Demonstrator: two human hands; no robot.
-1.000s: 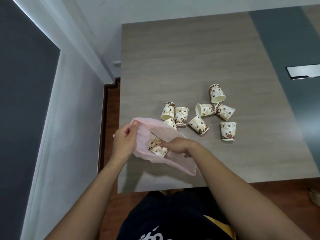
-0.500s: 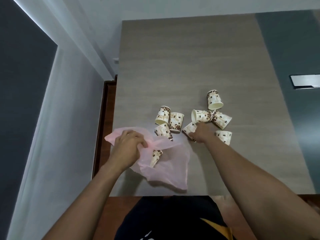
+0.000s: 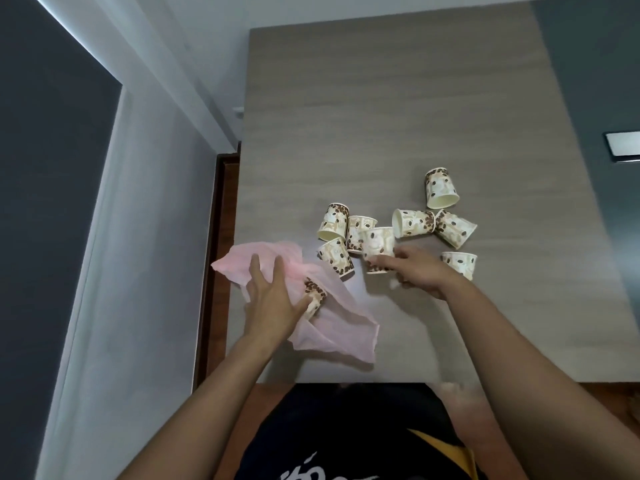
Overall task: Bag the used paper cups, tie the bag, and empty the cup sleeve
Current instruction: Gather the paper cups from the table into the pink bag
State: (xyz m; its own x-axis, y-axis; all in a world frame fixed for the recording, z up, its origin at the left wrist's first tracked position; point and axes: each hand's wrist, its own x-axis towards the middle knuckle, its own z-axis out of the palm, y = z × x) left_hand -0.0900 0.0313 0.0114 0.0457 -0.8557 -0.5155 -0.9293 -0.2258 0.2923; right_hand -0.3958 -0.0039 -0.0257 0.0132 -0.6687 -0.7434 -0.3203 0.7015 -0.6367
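Observation:
A thin pink plastic bag (image 3: pixel 332 327) lies at the table's near left edge, with one coffee-bean-print paper cup (image 3: pixel 314 293) showing through it. My left hand (image 3: pixel 273 299) grips the bag's bunched mouth. My right hand (image 3: pixel 414 268) holds an upright paper cup (image 3: pixel 376 244) by its base, just right of the bag. Several more cups lie around it: one on its side (image 3: pixel 335 256) beside the bag, one (image 3: pixel 333 221) behind that, a touching pair (image 3: pixel 412 222), a far one (image 3: pixel 440 188), and one (image 3: pixel 460 264) behind my right wrist.
The wood-grain table (image 3: pixel 398 116) ends at a near edge above my lap and a left edge beside a grey wall (image 3: pixel 145 237). A dark panel with a metal plate (image 3: pixel 623 147) borders the table's right side.
My right hand left the bag, reached into the cup cluster and now has a cup lifted toward the bag. My left hand bunched the bag's mouth and holds it lower on the table.

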